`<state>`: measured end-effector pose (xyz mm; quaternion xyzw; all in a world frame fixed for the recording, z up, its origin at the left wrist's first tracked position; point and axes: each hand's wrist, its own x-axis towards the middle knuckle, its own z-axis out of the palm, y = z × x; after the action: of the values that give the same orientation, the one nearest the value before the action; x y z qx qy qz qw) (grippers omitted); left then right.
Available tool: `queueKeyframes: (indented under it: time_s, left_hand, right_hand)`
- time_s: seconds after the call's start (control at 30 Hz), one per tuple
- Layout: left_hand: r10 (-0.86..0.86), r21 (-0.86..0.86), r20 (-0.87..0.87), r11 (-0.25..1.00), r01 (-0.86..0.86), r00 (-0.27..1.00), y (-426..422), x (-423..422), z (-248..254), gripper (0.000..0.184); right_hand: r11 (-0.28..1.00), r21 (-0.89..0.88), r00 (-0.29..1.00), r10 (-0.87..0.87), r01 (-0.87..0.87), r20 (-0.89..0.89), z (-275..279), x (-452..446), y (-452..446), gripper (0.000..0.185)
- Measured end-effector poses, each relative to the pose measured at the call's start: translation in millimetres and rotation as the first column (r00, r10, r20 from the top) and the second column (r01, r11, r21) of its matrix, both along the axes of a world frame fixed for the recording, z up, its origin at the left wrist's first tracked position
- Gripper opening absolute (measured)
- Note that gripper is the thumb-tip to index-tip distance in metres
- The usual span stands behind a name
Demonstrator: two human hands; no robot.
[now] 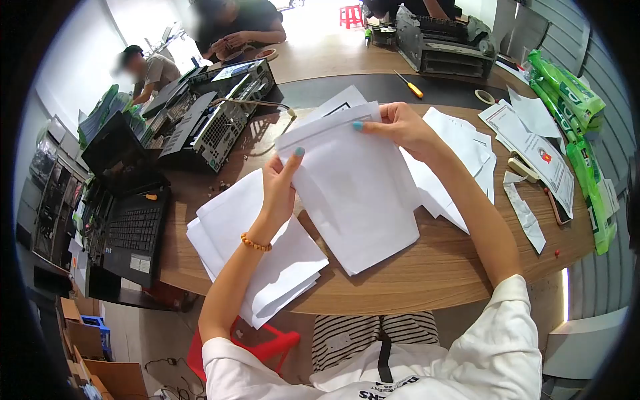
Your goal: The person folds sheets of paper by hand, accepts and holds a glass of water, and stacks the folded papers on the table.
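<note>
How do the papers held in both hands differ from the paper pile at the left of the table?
The held papers are gripped near the top by the left hand and right hand, while the left pile lies on the table. The held papers look fairly aligned along their lower edges; the left pile shows sheets clearly offset from one another. Both are white paper.

Both forearms extend forward, left grip and right grip pinched, thumbs uppermost.
</note>
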<state>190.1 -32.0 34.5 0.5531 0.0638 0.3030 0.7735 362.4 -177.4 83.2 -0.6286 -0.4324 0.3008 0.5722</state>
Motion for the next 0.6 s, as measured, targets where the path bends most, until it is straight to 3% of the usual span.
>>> queueKeyframes:
  time_s: [0.1,0.17,0.23,0.33,0.4,0.57,0.6]
  left_hand:
    - [0.112,0.077,0.007,0.991,-0.112,0.994,3,0,0,0.027]
    - [0.176,0.1,0.016,0.979,-0.177,0.984,2,1,-1,0.027]
    - [0.272,0.267,0.002,0.927,-0.263,0.962,1,0,-3,0.025]
    - [0.325,0.359,-0.061,0.889,-0.283,0.944,-2,-5,0,0.024]
    - [0.334,0.349,-0.046,0.888,-0.299,0.941,-4,-4,0,0.024]
    - [0.32,0.278,-0.008,0.911,-0.305,0.948,0,0,-9,0.027]
    - [0.286,0.193,-0.009,0.941,-0.279,0.958,0,1,-9,0.03]
  right_hand:
    - [0.997,-0.034,0.995,-0.066,0.069,0.078,1,-7,1,0.031]
    - [0.993,-0.056,0.994,-0.105,0.107,0.035,6,-11,2,0.031]
    - [0.986,-0.081,0.989,-0.146,0.145,-0.005,7,-13,2,0.03]
    - [0.982,-0.032,0.982,-0.182,0.184,0.056,5,-13,2,0.028]
    - [0.977,0.121,0.973,-0.191,0.176,0.126,1,-11,4,0.028]
    - [0.975,0.112,0.967,-0.207,0.192,0.146,-1,-5,3,0.028]
    - [0.977,0.082,0.961,-0.21,0.198,0.18,0,-4,3,0.028]
